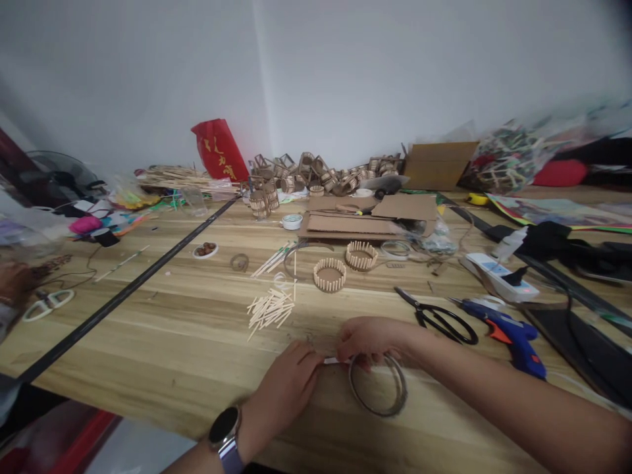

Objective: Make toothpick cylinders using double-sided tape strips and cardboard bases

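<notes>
A loose pile of short, pale wooden sticks (269,308) lies on a light wood-grain tabletop (172,355). On the near side of the pile, a little to its right, is a thin grey-brown hoop (401,399), with a narrow whitish strip (336,361) at its upper left edge. The left hand (296,372), just nearer than the pile, has its fingers pressed together, pinching the strip's left end. The right hand (369,337), right of the pile, is curled, pinching the hoop where the strip meets it; some of its fingertips are hidden.

Beyond the pile and to its right stand two round brown cardboard trays edged with upright pale pegs, one nearer (330,283) and one farther (363,263), just beside each other. Farther back than both lie flat brown cardboard sheets (345,227). Well to the right of the pile, close beyond the right forearm, are black-handled metal scissors (419,307) and, past them, a blue glue gun with an orange trigger (521,332). Left of the pile and farther back sits a small white dish of brown balls (203,257). Far left of it, white-handled scissors (48,306) lie near another person's hand (14,282).
</notes>
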The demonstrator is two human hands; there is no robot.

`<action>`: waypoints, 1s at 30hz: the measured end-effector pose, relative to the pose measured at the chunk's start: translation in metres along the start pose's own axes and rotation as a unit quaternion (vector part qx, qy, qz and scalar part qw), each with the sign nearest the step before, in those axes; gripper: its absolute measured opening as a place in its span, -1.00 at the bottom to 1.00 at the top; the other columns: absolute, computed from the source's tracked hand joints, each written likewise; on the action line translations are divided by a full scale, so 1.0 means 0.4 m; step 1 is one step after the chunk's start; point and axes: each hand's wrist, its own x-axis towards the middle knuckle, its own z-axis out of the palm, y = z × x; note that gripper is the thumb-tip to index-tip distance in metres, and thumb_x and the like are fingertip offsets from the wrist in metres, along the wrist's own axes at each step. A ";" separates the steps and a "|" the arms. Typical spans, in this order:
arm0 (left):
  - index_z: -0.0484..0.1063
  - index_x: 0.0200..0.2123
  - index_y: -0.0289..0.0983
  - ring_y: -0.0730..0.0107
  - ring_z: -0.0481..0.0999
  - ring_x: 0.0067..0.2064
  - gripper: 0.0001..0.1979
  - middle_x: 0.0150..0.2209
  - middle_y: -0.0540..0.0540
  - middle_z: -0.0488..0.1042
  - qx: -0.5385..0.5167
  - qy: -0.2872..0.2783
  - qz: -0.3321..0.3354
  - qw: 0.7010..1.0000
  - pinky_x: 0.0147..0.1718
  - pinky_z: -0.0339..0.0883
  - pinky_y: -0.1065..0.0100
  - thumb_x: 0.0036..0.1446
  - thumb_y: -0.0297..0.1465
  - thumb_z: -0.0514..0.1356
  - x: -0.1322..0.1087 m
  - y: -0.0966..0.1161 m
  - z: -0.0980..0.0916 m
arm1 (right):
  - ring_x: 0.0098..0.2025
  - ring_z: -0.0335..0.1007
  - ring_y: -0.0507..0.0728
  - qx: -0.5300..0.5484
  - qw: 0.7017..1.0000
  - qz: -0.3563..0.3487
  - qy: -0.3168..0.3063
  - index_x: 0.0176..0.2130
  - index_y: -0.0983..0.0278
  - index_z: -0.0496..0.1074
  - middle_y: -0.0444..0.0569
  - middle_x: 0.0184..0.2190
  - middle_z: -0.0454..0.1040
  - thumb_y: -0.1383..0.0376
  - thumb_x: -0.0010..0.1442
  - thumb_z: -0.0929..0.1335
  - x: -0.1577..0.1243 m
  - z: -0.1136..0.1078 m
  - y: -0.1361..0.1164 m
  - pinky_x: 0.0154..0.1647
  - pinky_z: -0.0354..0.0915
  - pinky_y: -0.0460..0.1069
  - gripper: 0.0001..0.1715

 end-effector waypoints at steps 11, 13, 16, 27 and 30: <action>0.45 -0.14 -0.29 0.25 0.44 -0.11 -0.76 -0.16 -0.12 0.51 0.043 -0.028 0.026 0.998 -0.05 0.37 0.24 0.23 -0.61 0.05 0.007 0.001 -0.011 | -0.69 0.11 -0.06 0.014 1.000 -0.006 -0.005 -0.61 0.28 0.32 -0.26 -0.75 0.23 0.31 -0.02 0.31 0.002 -0.001 0.000 -0.71 -0.04 -0.17 -0.81; 0.45 -0.13 -0.28 0.26 0.43 -0.11 -0.74 -0.16 -0.11 0.51 0.039 -0.027 0.025 0.999 -0.05 0.37 0.24 0.23 -0.61 0.03 0.007 -0.001 -0.011 | -0.70 0.11 -0.06 0.018 1.000 -0.008 -0.006 -0.61 0.28 0.32 -0.26 -0.74 0.23 0.31 -0.02 0.31 0.005 -0.001 0.002 -0.72 -0.05 -0.17 -0.82; 0.45 -0.13 -0.25 0.27 0.43 -0.11 -0.71 -0.16 -0.10 0.51 0.031 -0.029 0.024 0.999 -0.07 0.37 0.25 0.22 -0.62 0.02 0.006 -0.004 -0.010 | -0.70 0.12 -0.07 0.018 1.000 -0.011 -0.008 -0.61 0.29 0.34 -0.26 -0.74 0.25 0.32 -0.04 0.32 0.014 -0.002 0.007 -0.72 -0.06 -0.17 -0.84; 0.45 -0.07 -0.26 0.27 0.42 -0.09 -0.63 -0.12 -0.11 0.50 0.042 -0.040 0.034 0.998 -0.03 0.34 0.26 0.19 -0.66 -0.01 0.011 -0.007 -0.003 | -0.65 0.18 -0.04 0.004 1.000 -0.012 -0.015 -0.59 0.27 0.35 -0.25 -0.70 0.27 0.31 -0.06 0.32 0.019 -0.008 0.007 -0.70 -0.02 -0.16 -0.87; 0.46 -0.08 -0.26 0.26 0.42 -0.10 -0.64 -0.13 -0.10 0.51 0.048 -0.043 0.031 0.997 -0.04 0.34 0.28 0.18 -0.67 0.02 0.011 -0.006 -0.003 | -0.65 0.18 -0.05 0.002 1.000 -0.018 -0.017 -0.59 0.28 0.36 -0.24 -0.69 0.28 0.31 -0.07 0.32 0.025 -0.007 0.013 -0.69 -0.01 -0.16 -0.88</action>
